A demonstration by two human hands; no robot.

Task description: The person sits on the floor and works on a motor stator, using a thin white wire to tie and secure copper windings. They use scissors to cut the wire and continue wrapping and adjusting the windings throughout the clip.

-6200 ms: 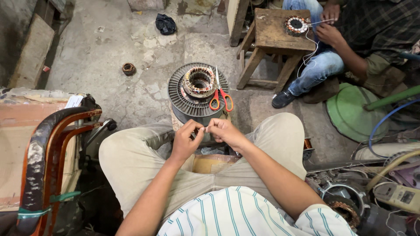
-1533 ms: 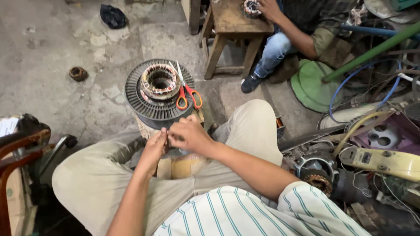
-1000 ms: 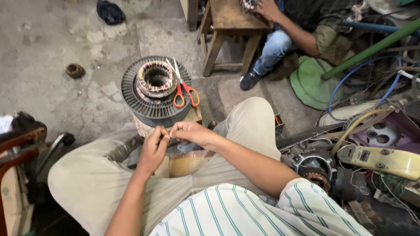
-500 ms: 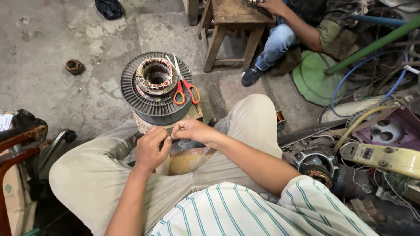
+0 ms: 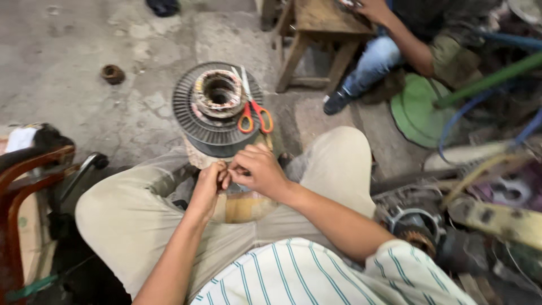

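Scissors [image 5: 254, 116] atop finned stator [image 5: 217, 110]

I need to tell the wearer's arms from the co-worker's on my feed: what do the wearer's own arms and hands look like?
Both forearms are bare, with no gloves, watch or rings visible on the left hand or right hand. The short sleeve at the right upper arm is white with thin teal stripes, matching the shirt front. The left arm's sleeve is out of frame.

Cracked, stained grey concrete floor [image 5: 84, 107] runs across the scene. A rough wooden stool [image 5: 316, 34] stands at the top, a dark wooden chair frame [image 5: 22, 186] at left. Cluttered, blurred scrap, perhaps motor parts [image 5: 485, 209], lies right.
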